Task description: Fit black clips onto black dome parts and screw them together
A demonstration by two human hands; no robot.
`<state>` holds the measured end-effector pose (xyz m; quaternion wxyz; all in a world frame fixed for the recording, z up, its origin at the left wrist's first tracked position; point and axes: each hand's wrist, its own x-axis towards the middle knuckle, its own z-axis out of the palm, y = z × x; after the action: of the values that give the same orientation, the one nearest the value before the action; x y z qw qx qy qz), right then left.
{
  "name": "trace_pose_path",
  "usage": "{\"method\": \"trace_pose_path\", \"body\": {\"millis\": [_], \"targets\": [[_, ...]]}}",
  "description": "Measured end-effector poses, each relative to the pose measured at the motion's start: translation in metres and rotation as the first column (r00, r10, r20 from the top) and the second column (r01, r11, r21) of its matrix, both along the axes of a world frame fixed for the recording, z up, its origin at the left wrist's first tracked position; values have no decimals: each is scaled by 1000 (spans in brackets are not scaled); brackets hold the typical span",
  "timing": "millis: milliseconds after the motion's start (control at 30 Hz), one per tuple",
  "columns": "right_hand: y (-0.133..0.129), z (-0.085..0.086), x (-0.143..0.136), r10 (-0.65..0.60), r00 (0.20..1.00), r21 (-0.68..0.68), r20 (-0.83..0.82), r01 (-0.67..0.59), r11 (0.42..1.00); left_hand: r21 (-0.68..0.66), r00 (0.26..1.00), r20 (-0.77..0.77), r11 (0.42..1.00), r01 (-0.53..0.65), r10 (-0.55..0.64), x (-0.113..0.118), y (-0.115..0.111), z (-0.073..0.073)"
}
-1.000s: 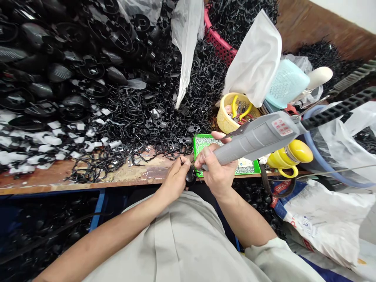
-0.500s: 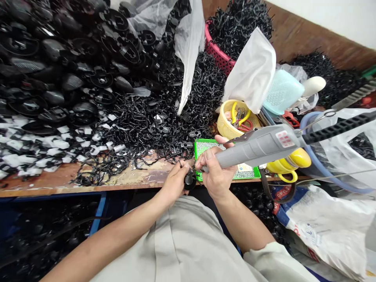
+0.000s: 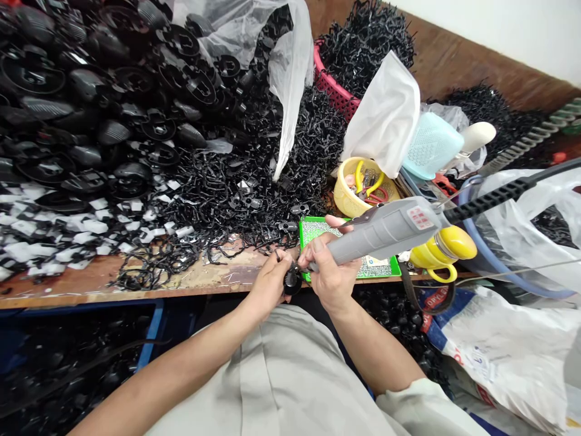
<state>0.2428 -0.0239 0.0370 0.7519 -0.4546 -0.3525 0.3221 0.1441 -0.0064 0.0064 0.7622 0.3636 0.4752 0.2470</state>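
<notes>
My left hand (image 3: 271, 280) is closed around a small black plastic part (image 3: 293, 280) at the front edge of the bench. In my right hand (image 3: 333, 269) is a grey electric screwdriver (image 3: 379, 233), lying at a slant with its cable end up to the right. Its front end meets the black part, but the tip itself is hidden by my fingers. Behind my right hand lies a green tray (image 3: 305, 225) full of small metal pieces, probably screws.
Heaps of black plastic parts (image 3: 254, 175) and white pieces (image 3: 59, 233) cover the bench. A yellow basket (image 3: 347, 194) holds yellow-handled pliers. Nearby are a yellow cup (image 3: 424, 257), a light blue basket (image 3: 431, 145) and a pink basket (image 3: 336, 88). A white sack (image 3: 512, 345) lies at lower right.
The screwdriver's rear end has moved slightly left and down, with its front end closer to the black part. My left hand stays nearly in place.
</notes>
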Motion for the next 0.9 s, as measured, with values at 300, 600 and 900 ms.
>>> {"method": "trace_pose_path", "body": {"millis": [300, 600, 900], "targets": [[-2, 7, 4, 2, 1000, -12, -19, -2, 1000, 152, 998, -60, 988, 19, -10, 1, 4, -5], [6, 5, 3, -6, 1000, -75, 14, 7, 997, 275, 985, -141, 959, -62, 104, 0, 3, -3], [6, 4, 3, 4, 1000, -59, -3, -4, 998, 214, 988, -119, 974, -73, 100, 1, 3, -3]]}}
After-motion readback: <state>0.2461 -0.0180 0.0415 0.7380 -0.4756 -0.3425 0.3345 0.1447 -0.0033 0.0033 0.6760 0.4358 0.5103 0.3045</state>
